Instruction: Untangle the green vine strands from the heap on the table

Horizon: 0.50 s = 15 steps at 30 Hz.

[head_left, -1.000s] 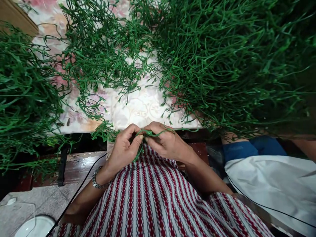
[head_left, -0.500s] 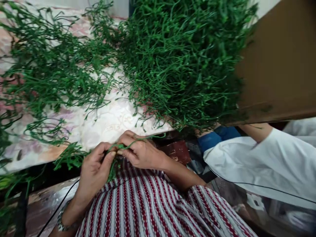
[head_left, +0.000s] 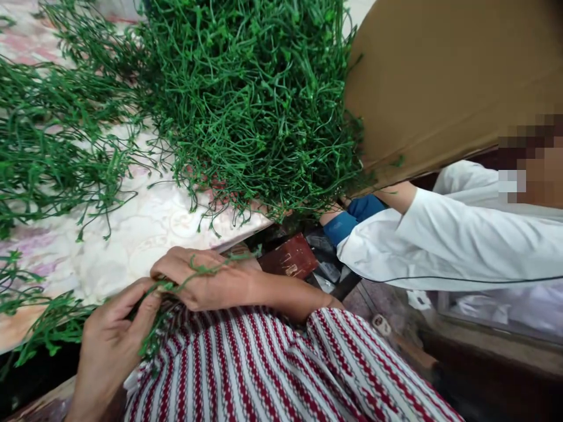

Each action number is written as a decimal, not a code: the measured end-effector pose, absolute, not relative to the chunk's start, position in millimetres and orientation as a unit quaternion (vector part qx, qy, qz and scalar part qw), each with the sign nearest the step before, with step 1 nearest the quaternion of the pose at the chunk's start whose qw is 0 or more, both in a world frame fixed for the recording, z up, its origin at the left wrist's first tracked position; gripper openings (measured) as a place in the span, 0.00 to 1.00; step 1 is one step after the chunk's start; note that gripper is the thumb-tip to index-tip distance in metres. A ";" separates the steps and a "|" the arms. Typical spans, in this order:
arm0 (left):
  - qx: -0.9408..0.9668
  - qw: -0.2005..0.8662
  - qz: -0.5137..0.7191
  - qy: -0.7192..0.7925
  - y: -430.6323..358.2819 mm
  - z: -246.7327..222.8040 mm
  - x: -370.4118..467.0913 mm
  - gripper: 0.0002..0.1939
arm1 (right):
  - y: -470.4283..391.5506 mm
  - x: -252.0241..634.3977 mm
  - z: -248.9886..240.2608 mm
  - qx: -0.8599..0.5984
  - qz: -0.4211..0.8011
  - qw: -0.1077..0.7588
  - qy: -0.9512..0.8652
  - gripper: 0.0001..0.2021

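My left hand (head_left: 116, 337) is closed, with thumb and forefinger pinching a thin green stem (head_left: 204, 269) just above my lap. My right hand (head_left: 215, 284) is curled over the same stem; its fingertips meet those of my left hand, partly hidden behind the knuckles. The stem's branched tip lies across the back of my right hand. More green sprigs (head_left: 152, 340) hang below my fingers against the striped garment. Whether the stems are real or plastic I cannot tell. Beyond my hands, a large heap of green stems (head_left: 255, 111) covers the table.
A flowered tablecloth (head_left: 162, 228) covers the table. More loose stems (head_left: 57, 146) spread over its left side. A brown cardboard box (head_left: 431, 88) stands at the right of the heap. Beside it sits a person in white sleeves (head_left: 466, 228). A dark red box (head_left: 288, 258) lies below the table edge.
The view has swung to the right, so table, heap and hands appear further left. More of the person at the right shows. Both hands still hold the stem close together.
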<state>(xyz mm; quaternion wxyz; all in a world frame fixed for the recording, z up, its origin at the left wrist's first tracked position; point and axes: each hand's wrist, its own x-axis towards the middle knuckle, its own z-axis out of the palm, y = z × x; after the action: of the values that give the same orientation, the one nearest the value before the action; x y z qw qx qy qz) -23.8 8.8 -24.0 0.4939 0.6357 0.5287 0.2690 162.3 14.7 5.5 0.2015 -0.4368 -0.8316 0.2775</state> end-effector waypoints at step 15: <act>0.577 0.724 0.238 0.293 31.7 -5.6 -31.1 0.12 | 38.1 170.6 -11.0 -0.177 0.666 0.201 -0.697 0.13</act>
<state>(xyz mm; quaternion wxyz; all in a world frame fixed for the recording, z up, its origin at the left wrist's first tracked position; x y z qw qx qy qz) -31.1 31.7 -5.6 0.7244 0.5772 0.2926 0.2377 170.6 38.1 -11.0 0.2006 -0.1771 -0.6966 0.6658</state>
